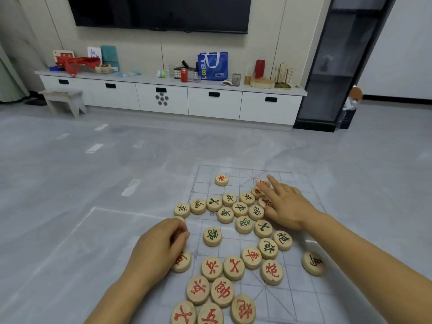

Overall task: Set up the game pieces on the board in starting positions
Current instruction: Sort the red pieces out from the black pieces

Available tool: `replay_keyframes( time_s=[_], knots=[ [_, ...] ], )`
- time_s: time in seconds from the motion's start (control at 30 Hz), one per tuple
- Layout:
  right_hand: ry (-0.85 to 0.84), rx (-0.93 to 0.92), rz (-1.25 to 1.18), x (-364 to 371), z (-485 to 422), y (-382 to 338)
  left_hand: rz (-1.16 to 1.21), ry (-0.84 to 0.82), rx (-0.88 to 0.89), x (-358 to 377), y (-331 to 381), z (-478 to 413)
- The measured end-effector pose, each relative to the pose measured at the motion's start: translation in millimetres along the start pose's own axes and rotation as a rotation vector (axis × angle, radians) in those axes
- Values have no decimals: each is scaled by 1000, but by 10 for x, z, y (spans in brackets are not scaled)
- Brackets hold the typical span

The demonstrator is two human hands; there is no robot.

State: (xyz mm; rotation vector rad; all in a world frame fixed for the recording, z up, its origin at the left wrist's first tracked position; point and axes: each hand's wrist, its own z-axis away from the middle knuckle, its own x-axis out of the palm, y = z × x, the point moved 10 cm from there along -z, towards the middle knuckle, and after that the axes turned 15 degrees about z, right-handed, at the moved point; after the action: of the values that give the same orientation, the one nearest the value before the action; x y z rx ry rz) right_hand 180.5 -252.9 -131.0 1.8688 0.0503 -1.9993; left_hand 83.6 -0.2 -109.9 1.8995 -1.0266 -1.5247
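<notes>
sorting is the step in hand, judging by how the pieces lie: almost none sits on a starting point yet. nearest, at the near edge of the board [289, 307], red pieces [222, 292] crowd together in a loose clump, touching one another, with one black piece [313, 263] alone at the right edge. at the left edge the left hand [156, 251] is curled, fingertips pinching what looks like a pale piece, though its face is hidden; a red piece [181, 261] lies partly under that hand. past the middle line a heap of black pieces [239, 209] runs across the board, packed edge to edge. the right hand [286, 205] lies spread and palm down over the heap's right side, its forefinger stretched to a red piece [263, 183] near the far edge. one red piece [221, 179] stands apart toward the far left corner. the board itself lies flat on the grey floor [70, 230]. next, i judge, each colour must be drawn to its own side, reds away from the black heap, then set one by one on the back-row crossings, which calls for clearing those lines first.
</notes>
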Motion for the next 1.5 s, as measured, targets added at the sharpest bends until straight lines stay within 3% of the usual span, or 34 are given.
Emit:
replay_keyframes(
  time_s=[0.17,0.33,0.47,0.73,0.87,1.07,1.17,1.33,1.5],
  knots=[
    [3,-3,82,42,-249,41,-29,-17,15,38,-39,-22],
    [179,191,128,-73,-304,69,-56,-21,39,49,-5,-48],
    [276,289,40,-82,-228,259,-67,-52,67,92,55,-33],
    [192,375,-220,285,86,1161,-66,-109,60,101,25,1],
    [252,388,-384,377,541,1287,-74,-123,64,119,36,-1],
    [325,247,-413,313,1544,735,-84,-176,80,226,99,27],
    [360,80,-331,386,1890,308,-71,-254,95,355,180,76],
    [430,-72,-363,171,1717,-420,-74,-330,70,586,289,204],
    [411,-29,-435,-10,1036,-644,-126,-373,20,698,262,212]
  ],
)
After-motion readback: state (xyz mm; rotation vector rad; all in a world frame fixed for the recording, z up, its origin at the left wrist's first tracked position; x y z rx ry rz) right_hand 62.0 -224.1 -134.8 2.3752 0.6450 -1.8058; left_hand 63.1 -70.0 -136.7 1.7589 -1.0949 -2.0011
